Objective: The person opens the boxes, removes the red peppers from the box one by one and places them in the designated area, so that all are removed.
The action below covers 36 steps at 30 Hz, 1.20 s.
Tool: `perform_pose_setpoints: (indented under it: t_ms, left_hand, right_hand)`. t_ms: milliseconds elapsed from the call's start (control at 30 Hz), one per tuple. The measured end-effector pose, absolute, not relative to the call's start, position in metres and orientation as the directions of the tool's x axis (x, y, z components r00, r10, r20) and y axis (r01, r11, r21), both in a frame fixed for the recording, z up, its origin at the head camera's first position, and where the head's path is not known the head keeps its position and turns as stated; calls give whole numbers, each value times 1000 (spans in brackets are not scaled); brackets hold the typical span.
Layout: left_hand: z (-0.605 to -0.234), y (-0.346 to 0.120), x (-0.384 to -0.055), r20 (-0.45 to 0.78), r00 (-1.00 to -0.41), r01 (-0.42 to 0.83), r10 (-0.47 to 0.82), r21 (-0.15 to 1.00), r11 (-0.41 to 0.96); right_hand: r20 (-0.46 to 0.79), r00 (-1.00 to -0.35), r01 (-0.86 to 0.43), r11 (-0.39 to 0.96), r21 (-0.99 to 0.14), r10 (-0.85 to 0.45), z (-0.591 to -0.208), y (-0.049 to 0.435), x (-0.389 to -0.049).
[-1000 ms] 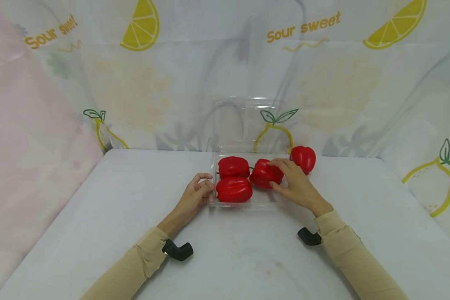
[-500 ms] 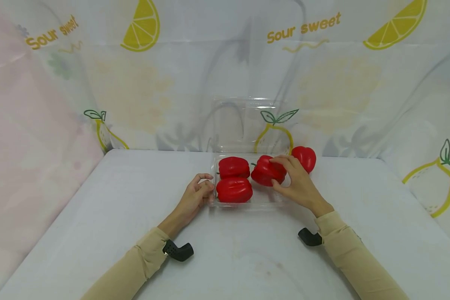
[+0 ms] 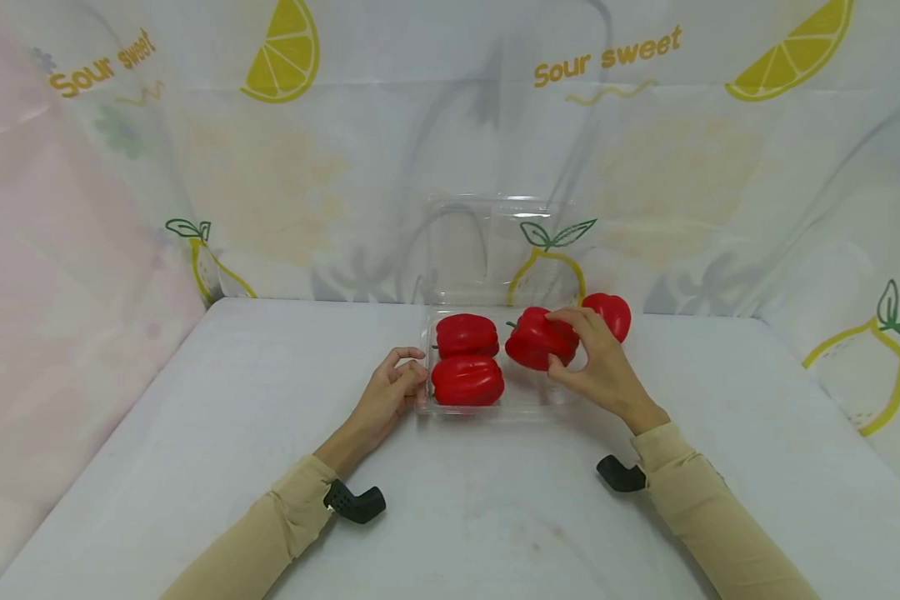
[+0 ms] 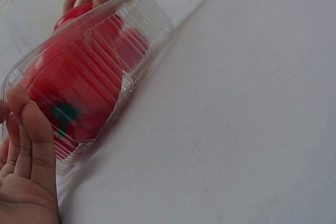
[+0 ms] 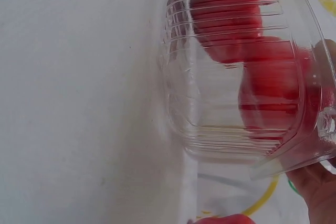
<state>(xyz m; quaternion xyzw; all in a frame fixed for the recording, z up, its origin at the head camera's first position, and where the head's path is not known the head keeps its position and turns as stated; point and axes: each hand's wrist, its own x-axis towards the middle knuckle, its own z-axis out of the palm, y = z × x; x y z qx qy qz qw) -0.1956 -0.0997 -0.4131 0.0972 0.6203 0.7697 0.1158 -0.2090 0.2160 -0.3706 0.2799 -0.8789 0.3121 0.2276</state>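
Held pepper (image 3: pixel 531 340) is over the right half of a clear plastic container (image 3: pixel 525 409), just right of centre in the head view, stem toward frame left. Right hand (image 3: pixel 598 367) pinches it between thumb and bent fingers; the right wrist view suggests its underside is clear of the container floor. Left hand (image 3: pixel 392 387), left of frame centre, has its fingertips at the container's left end; fingers loosely bent and close together, but whether they pinch the rim cannot be told. Two peppers (image 3: pixel 467 380) lie one in front of the other in the left half; a fourth pepper (image 3: pixel 613 315) sits beyond the right hand, outside the container, partly covered. Lid (image 3: pixel 461 250) stands raised behind, upper centre. Step in hand, as judged: positioning the held pepper in the right half, at the rear, while the left hand seems to steady the container. Next move would call for a controlled lowering, then thumb and fingers loosened without nudging the end wall. Writing: "Sour sweet" in orange on the backdrop (image 3: pixel 420 150), upper left and again right of upper centre. No brand or label legible on peppers or container.
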Motion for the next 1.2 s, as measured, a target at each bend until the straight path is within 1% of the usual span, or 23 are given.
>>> perform_pose_setpoints:
  t_ms: [133, 400, 700, 900, 1200]
  left_hand:
    - [-413, -100, -195, 5, -955, -57, 297, 978, -200]
    - [-413, -100, -195, 7, -955, -51, 297, 981, -187]
    - [-415, -100, -197, 10, -956, -39, 295, 986, -161]
    - [-415, -101, -196, 3, -957, -45, 291, 987, -157]
    - [-415, -101, -197, 15, -954, -37, 300, 985, -167]
  right_hand:
    - [588, -733, -639, 640, -426, -342, -369, 217, -209]
    - [597, -743, -632, 610, -479, -302, -363, 222, -209]
    - [557, -785, -592, 594, -545, -270, -359, 227, -211]
    - [557, -792, -580, 592, -559, -250, -358, 231, -213]
    - [528, -833, -507, 611, -608, -166, -353, 237, -212]
